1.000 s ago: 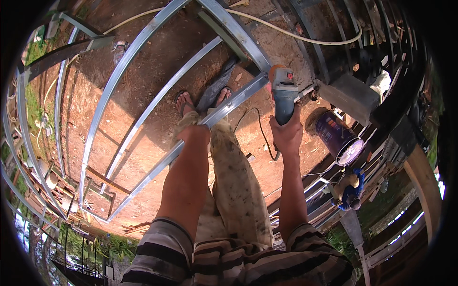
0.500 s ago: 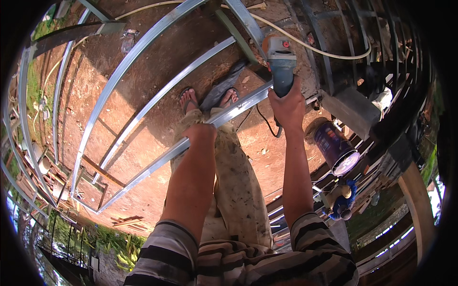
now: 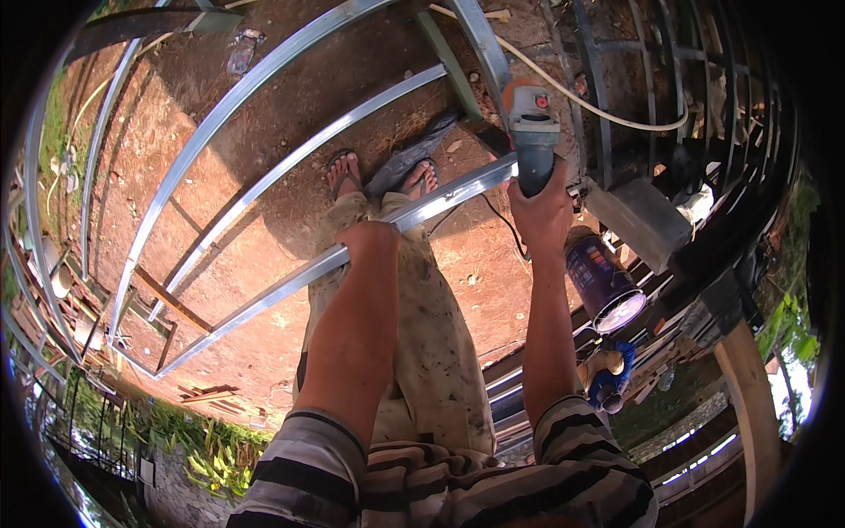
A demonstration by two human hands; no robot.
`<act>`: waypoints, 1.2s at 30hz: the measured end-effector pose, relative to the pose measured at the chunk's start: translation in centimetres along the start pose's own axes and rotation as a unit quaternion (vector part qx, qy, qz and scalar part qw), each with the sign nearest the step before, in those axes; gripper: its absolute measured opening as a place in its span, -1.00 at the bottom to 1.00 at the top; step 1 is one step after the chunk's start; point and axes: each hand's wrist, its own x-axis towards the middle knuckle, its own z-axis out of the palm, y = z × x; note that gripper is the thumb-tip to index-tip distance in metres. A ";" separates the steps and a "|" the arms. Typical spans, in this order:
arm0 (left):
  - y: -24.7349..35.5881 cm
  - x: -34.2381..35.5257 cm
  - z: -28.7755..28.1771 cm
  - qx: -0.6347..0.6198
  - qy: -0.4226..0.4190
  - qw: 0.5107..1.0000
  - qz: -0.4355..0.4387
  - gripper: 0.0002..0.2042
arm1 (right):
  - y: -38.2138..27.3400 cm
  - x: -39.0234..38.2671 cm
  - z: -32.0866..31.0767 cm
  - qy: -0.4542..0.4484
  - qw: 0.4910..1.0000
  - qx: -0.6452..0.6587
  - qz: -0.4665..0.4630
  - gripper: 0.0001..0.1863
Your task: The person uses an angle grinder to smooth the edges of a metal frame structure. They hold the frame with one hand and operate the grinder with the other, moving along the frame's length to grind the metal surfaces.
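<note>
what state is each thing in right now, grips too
Left grip: closed around the metal bar
Metal bar: held, slanting
Right grip: closed around the grinder
Grinder: held; on or off unclear
Purple bucket: apparently upright; lid or contents unclear
Cream hose: uncoiled, curving
Dark sheet: crumpled on the ground

Left grip (image 3: 370,236) — on metal bar (image 3: 453,194), right grip (image 3: 542,209) — around grinder (image 3: 534,136)

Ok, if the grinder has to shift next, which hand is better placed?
Right, most likely: the right hand has its grip around the rear body of the grinder, while the left hand holds the metal bar, apart from the grinder and to its left.
</note>
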 end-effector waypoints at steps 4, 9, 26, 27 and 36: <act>0.0 -3.6 -2.5 0.043 0.000 0.999 0.025 -0.62 | -0.4 -0.4 -0.2 0.004 1.000 -0.023 0.011 -0.32; 0.3 -1.6 -3.0 0.025 -0.092 0.995 -0.007 -0.59 | -0.8 -0.4 0.0 0.005 1.000 -0.023 0.005 -0.32; 0.0 -2.5 -2.7 0.006 -0.057 0.998 0.031 -0.47 | 0.3 -0.5 -0.7 0.024 0.999 -0.044 -0.009 -0.31; -0.3 -3.9 -4.0 0.027 -0.075 0.996 0.048 -0.45 | 0.0 -0.4 -0.7 0.023 0.999 -0.043 -0.012 -0.31; 0.5 -1.5 -2.3 -0.010 -0.054 0.999 0.003 -0.57 | -0.7 -0.5 -0.9 0.013 0.998 -0.051 -0.017 -0.32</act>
